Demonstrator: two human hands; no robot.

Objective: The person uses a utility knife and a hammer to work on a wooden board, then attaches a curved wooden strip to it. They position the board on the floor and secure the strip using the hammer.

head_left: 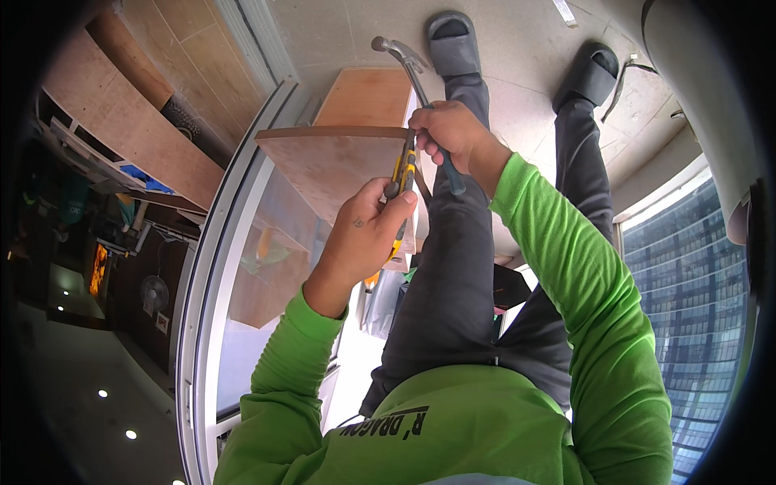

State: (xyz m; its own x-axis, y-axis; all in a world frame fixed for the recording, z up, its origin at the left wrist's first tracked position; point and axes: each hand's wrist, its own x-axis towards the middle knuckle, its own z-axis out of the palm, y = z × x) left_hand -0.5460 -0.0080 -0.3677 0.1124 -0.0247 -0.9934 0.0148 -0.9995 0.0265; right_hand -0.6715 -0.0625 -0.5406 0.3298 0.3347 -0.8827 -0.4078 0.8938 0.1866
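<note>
My right hand (457,137) is wrapped round the handle of a claw hammer (412,69). Its metal head points up and away to the left, and the dark grip end sticks out below my fist. In my left hand (364,230) is a slim yellow-and-black tool (408,166) that looks like a utility knife, held upright with the thumb along it. The tool's upper end meets the right corner of a wooden panel (323,158), close to my right fingertips. Those fingers hide the exact contact.
Behind the panel is a lighter wooden piece (368,93). A metal-framed sliding glass door (214,323) runs along the left, with wooden boards (137,113) beyond it. My slippered feet stand on a tiled floor (517,36). At right is a window (687,307); a black strap (622,85) lies by my right foot.
</note>
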